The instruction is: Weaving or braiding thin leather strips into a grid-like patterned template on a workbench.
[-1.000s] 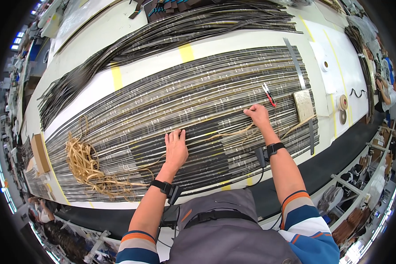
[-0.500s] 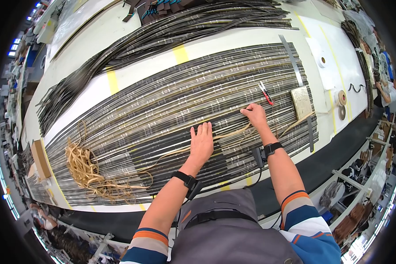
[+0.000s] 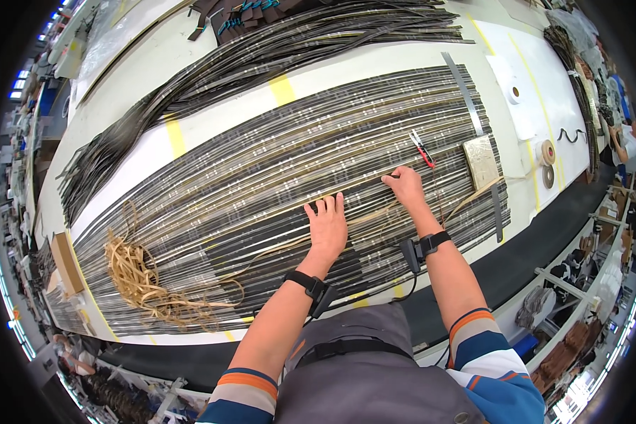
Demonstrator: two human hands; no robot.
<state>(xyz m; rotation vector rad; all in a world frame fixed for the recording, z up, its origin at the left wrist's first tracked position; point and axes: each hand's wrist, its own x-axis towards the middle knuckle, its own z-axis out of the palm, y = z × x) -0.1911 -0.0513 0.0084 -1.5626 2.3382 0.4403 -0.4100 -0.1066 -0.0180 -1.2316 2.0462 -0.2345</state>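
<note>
Long, narrow dark strips (image 3: 297,134) with pale marks lie side by side across the table in front of me. My left hand (image 3: 328,227) rests palm down on them near the middle, fingers spread and fingertips along one strip. To its right, my right hand (image 3: 407,188) has thumb and forefinger pinched together at the edge of a dark strip; its other fingers are curled in. A tan tape (image 3: 374,215) runs over the strips beneath both wrists. Beyond my right hand lie thread snips (image 3: 423,150) with red handles.
A tangle of tan tape (image 3: 131,265) lies at the left. A flat metal bar (image 3: 463,92) and a wrapped block (image 3: 480,162) press on the strips' right ends. A loose dark strip bundle (image 3: 191,78) lies at the back; tape rolls (image 3: 548,152) sit right.
My left hand has shifted slightly right and its fingers have spread a little. My right hand stays pinched at nearly the same place on the strips.
</note>
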